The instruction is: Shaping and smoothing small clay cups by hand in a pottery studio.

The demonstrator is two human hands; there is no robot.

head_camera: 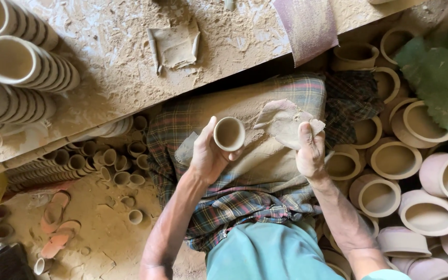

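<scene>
My left hand (208, 155) holds a small unfired clay cup (229, 134), its mouth turned up toward me, over my lap. My right hand (309, 153) grips a worn, dusty piece of sandpaper (283, 124) just to the right of the cup, a short gap between them. A checked cloth (245, 197) coated in clay dust covers my lap under both hands.
A dusty wooden board (120, 62) lies ahead with stacked cups (16, 62) at its left, a folded sandpaper piece (175, 46) and a reddish sheet (307, 26). Several larger clay pots (395, 161) crowd the right. Small cups (115, 166) and sandals (55, 223) lie on the floor at left.
</scene>
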